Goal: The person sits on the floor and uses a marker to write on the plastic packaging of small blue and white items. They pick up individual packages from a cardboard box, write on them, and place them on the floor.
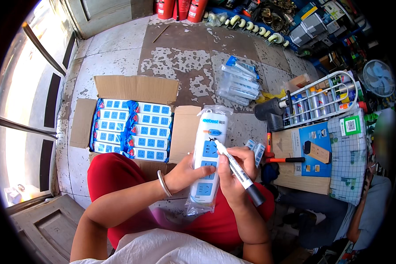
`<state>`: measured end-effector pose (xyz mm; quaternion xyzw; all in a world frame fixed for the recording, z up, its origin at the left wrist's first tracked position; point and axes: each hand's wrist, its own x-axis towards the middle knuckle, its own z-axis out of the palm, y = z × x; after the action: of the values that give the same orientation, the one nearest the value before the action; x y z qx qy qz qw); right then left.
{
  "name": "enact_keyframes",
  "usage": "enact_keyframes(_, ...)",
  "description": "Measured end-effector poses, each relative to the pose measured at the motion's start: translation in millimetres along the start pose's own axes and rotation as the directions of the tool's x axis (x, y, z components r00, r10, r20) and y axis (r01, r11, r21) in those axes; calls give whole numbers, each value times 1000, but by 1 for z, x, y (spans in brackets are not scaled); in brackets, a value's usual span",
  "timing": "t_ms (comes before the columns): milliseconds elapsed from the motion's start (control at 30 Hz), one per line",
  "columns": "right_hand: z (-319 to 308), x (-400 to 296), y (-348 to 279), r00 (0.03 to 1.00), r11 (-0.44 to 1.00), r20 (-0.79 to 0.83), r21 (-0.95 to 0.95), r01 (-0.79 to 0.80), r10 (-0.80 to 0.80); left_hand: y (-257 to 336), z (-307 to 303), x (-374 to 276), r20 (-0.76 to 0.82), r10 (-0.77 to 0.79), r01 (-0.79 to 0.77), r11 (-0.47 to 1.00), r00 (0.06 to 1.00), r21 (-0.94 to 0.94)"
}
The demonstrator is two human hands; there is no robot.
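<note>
A white power strip [214,123] with blue sockets, wrapped in clear plastic, is held above my knees by my left hand [186,173], the thumb lying across its middle socket. My right hand [236,171] grips a white marker pen [239,173] with a black end cap pointing down towards me. The pen's tip meets the strip just above the top socket, where a short black scribble shows. To the left, an open cardboard box [135,87] holds two columns of packed power strips [151,131] in blue-edged wrapping.
Wrapped power strips [240,82] are piled on the worn tile floor beyond. On the right, a table [285,176] carries a hammer [285,159], a wire rack [316,102] of spray cans and a blue leaflet [312,148]. Another person [373,211] sits beside it.
</note>
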<state>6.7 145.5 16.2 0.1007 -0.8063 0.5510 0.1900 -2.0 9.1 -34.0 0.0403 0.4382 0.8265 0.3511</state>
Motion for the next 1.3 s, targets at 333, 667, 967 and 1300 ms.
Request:
enact_keyframes(333,6,-9,16,992,984,50,-142,-107,115,1,-7,7,-189,87,-105,991,978,-84)
enact_keyframes(667,29,-75,75,877,877,-1,19,-480,480,-43,-9,14,-211,343,-141,764,915,630)
enact_keyframes(967,-29,-106,261,590,494,-466,-324,-807,659,-27,8,18,-53,58,-25,874,997,486)
enact_keyframes(1300,-116,-129,369,457,150,-709,-453,-879,537,-31,-4,11,-22,-62,63,803,998,593)
